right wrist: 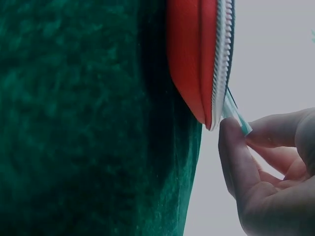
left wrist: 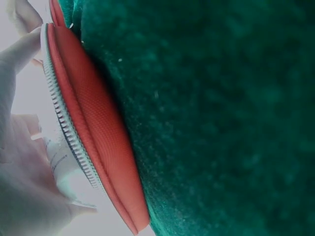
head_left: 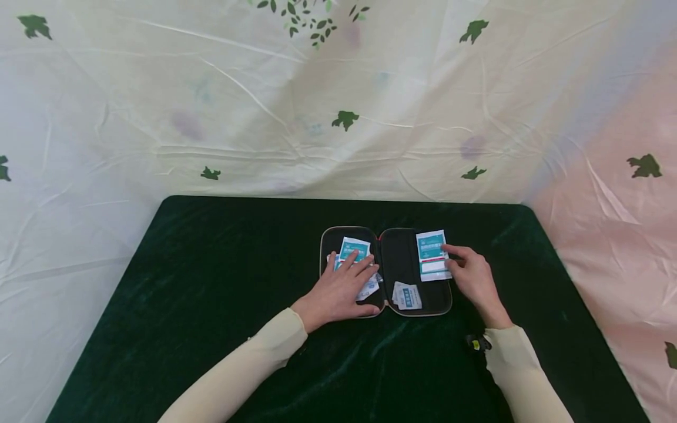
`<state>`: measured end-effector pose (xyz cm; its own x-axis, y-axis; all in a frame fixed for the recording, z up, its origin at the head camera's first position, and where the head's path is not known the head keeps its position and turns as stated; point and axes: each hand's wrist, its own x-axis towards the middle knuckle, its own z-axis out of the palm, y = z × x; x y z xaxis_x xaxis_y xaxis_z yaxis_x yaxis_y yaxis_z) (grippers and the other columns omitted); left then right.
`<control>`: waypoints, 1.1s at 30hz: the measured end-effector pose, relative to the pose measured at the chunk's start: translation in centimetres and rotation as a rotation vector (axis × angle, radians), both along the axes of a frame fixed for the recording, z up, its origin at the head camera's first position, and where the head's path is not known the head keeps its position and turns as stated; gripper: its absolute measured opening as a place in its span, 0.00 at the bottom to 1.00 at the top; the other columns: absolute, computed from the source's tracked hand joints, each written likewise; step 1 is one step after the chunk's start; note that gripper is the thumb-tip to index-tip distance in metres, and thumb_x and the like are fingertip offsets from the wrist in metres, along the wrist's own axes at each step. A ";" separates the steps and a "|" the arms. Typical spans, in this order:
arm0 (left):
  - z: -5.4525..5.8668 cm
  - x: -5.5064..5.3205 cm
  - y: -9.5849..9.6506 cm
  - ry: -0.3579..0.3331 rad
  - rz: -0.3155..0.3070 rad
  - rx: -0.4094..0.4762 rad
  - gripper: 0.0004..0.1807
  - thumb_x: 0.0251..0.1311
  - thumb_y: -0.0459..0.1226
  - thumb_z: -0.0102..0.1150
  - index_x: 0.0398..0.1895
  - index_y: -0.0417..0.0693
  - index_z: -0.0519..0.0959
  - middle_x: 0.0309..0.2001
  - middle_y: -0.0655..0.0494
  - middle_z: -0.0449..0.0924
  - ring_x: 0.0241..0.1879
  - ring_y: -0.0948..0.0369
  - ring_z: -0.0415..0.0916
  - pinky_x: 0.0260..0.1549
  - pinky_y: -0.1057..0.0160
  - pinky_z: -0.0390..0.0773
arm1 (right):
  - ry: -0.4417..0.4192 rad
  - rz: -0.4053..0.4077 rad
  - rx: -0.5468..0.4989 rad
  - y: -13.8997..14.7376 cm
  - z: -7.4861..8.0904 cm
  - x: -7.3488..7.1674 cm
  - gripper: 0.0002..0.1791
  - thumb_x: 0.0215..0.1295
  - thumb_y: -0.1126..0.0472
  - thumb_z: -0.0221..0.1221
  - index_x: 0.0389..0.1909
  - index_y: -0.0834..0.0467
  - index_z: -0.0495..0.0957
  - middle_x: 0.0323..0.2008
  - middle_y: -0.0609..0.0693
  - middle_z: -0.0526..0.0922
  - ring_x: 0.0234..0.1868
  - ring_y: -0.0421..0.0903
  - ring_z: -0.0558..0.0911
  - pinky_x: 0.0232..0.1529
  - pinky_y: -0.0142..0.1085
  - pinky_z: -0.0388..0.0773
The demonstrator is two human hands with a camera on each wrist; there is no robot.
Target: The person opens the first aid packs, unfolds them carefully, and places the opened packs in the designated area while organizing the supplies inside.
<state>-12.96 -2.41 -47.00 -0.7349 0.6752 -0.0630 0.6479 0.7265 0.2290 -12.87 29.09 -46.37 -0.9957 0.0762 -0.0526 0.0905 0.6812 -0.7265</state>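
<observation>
A zippered case (head_left: 398,258) lies unfolded on the dark green cloth, black inside; both wrist views show its red shell (left wrist: 106,132). My left hand (head_left: 338,294) rests with fingers spread over white-and-teal packets (head_left: 355,245) in the left half, partly hiding them. Between thumb and fingers, my right hand (head_left: 473,279) pinches the right edge of a larger white-and-teal packet (head_left: 432,247) with a red stripe. That packet lies over the right half and overlaps its outer rim. In the right wrist view, the packet's corner (right wrist: 239,118) shows between the fingertips.
Small white-and-blue packets (head_left: 409,297) lie in the lower part of the case's right half. Green velvet-like cloth (head_left: 222,264) covers the table. Behind it hangs a pale curtain (head_left: 254,117) with green leaf shapes. A small black device (head_left: 478,343) sits at the right cuff.
</observation>
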 end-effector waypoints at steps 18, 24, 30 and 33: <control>-0.1 0.1 0.1 0.002 0.000 -0.010 0.50 0.64 0.71 0.55 0.82 0.58 0.58 0.83 0.55 0.49 0.82 0.47 0.41 0.75 0.33 0.42 | -0.042 0.046 -0.006 -2.1 -0.5 -0.5 0.24 0.79 0.64 0.50 0.72 0.62 0.71 0.65 0.67 0.70 0.52 0.59 0.78 0.44 0.43 0.76; -0.2 0.1 0.1 -0.001 0.004 -0.005 0.50 0.63 0.71 0.55 0.82 0.58 0.58 0.83 0.56 0.49 0.82 0.48 0.41 0.75 0.33 0.42 | -0.058 0.055 -0.023 -2.7 -0.8 -0.7 0.24 0.79 0.64 0.50 0.72 0.62 0.71 0.65 0.67 0.70 0.52 0.58 0.77 0.46 0.45 0.76; -0.1 0.2 0.2 -0.012 0.003 -0.009 0.50 0.64 0.71 0.54 0.83 0.58 0.58 0.83 0.56 0.48 0.82 0.48 0.40 0.75 0.34 0.41 | -0.062 0.072 -0.043 -3.2 -1.0 -0.8 0.23 0.79 0.64 0.50 0.72 0.62 0.71 0.65 0.67 0.70 0.54 0.60 0.79 0.52 0.50 0.79; 0.0 0.3 0.1 -0.013 0.002 -0.009 0.50 0.64 0.71 0.54 0.83 0.58 0.57 0.83 0.56 0.48 0.82 0.48 0.40 0.75 0.34 0.41 | -0.061 0.075 -0.049 -3.3 -1.1 -0.9 0.23 0.79 0.64 0.50 0.72 0.62 0.72 0.65 0.67 0.70 0.54 0.60 0.79 0.53 0.51 0.79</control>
